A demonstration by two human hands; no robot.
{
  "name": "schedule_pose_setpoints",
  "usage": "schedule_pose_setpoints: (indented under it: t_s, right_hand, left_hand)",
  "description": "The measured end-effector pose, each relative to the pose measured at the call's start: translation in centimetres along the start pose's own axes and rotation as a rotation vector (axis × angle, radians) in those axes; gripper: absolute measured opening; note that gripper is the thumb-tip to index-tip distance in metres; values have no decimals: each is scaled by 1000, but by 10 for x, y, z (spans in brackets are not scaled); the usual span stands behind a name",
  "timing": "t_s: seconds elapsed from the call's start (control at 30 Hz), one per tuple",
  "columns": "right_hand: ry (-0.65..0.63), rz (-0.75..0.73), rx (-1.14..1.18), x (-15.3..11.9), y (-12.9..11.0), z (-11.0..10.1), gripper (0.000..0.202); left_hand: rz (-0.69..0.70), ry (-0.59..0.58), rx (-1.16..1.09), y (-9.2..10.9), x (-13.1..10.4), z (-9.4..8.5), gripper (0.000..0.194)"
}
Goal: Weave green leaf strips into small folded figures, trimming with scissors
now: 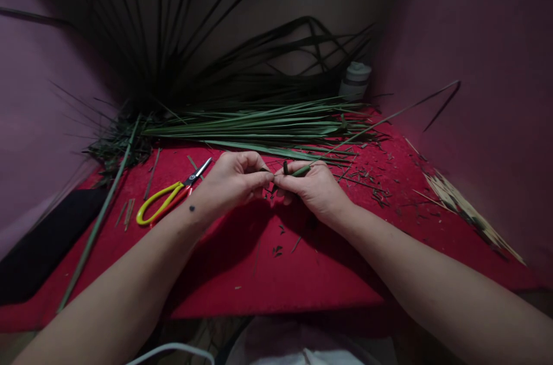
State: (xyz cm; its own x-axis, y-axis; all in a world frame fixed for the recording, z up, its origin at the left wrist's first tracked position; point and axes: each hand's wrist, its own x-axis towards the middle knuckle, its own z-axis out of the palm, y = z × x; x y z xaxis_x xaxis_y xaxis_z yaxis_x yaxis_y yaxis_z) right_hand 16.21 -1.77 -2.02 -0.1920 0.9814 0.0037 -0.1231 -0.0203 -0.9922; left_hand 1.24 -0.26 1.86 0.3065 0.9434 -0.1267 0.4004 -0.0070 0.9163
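Over the middle of the red cloth, my two hands meet at the fingertips. My right hand (317, 189) is closed on a long green leaf strip (358, 136), which runs up to the right and bends sharply near its far end. Short folded ends of the strip poke out between thumb and fingers. My left hand (237, 179) pinches the strip's dark near end against the right fingertips; the exact fold there is too small to make out. Scissors (166, 199) with yellow and orange handles lie beside my left wrist, blades pointing up and right.
Long green leaves (268, 129) lie across the back of the red cloth (276, 284), with a white-lidded container (355, 82) behind. Leaf scraps (380, 195) are scattered at right, near pale sticks (470, 215). A black flat object (52, 244) and a stalk (101, 218) occupy the left.
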Motion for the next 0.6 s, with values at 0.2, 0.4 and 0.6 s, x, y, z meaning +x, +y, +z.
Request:
schedule_pose_setpoints:
  t_s: [0.2,0.4,0.6]
  right_hand:
    - [-5,-57,-53,-2,-3,-1,16]
    - [-56,-31,78,-1,-1,-3,13]
    - [-63,50,124,-1,-1,-2,11]
  left_hand:
    - [-208,-129,-383,-11,9,-11,14]
    - [-221,-210,-426,-12,12,-19,17]
    - [-143,-244,-346,-11,12,-26,23]
